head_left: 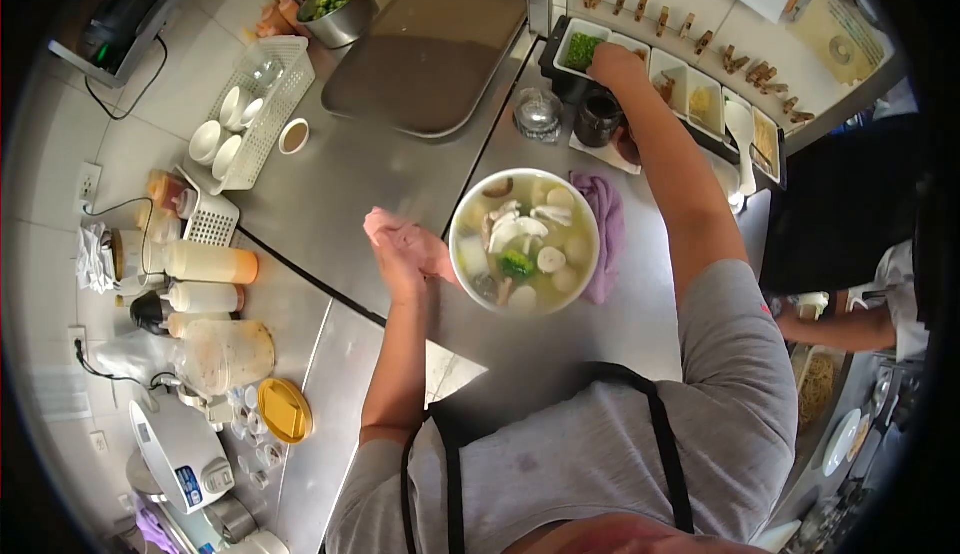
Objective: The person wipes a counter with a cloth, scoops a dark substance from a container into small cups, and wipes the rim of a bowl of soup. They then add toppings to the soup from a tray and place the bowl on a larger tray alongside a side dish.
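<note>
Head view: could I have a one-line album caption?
Right hand at the greens, left hand with a pink cloth beside the soup bowl.

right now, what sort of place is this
Most likely a restaurant kitchen: a bowl of soup stands on a metal counter, with ingredient tubs along the wall and filled bottles at the left.

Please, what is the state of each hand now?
Left hand: holding the pink cloth.
Right hand: at the chopped greens; its grip cannot be told.
</note>
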The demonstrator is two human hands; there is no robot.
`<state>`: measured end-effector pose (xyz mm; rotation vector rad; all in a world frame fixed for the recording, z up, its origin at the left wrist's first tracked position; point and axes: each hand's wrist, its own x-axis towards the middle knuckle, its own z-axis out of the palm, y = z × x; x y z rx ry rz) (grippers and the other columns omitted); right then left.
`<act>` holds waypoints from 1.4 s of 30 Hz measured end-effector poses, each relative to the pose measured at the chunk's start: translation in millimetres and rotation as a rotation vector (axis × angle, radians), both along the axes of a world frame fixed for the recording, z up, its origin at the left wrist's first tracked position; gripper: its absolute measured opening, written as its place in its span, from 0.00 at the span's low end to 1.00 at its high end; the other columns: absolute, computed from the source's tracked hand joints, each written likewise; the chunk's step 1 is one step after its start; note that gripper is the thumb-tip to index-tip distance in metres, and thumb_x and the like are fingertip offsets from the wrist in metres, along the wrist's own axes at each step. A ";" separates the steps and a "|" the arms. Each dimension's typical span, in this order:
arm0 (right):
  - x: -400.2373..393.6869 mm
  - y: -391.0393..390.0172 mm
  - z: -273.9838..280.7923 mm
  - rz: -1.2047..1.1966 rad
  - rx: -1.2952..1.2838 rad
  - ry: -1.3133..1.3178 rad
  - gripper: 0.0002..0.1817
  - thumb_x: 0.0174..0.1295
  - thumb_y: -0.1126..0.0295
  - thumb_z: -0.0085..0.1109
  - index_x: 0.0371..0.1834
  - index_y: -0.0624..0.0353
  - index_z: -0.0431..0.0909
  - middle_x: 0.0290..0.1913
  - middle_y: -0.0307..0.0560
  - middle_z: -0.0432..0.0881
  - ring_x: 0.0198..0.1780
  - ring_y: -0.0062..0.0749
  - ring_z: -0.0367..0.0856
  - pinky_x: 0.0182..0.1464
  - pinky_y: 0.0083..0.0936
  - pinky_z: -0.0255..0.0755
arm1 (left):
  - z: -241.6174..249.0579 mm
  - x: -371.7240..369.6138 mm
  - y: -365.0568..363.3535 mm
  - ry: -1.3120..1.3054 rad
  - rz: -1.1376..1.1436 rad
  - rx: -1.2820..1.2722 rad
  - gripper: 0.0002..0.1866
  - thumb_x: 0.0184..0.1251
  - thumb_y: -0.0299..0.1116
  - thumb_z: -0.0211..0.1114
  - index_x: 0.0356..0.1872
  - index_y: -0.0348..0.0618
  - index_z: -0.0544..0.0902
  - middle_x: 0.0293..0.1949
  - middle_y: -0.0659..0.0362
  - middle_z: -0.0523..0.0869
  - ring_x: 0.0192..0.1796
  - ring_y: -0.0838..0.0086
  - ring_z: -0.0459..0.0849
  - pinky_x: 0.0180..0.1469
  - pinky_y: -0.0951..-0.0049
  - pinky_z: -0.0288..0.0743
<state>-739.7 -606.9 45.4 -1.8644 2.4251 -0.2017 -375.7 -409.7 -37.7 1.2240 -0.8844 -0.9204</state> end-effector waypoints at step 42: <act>38.7 193.2 38.8 0.659 -0.223 -0.460 0.06 0.52 0.75 0.48 0.31 0.59 0.75 0.30 0.49 0.77 0.31 0.35 0.75 0.35 0.26 0.68 | -19.8 37.5 -20.6 -0.602 0.057 -0.181 0.24 0.64 0.41 0.39 0.52 0.30 0.65 0.55 0.45 0.66 0.61 0.56 0.60 0.62 0.64 0.49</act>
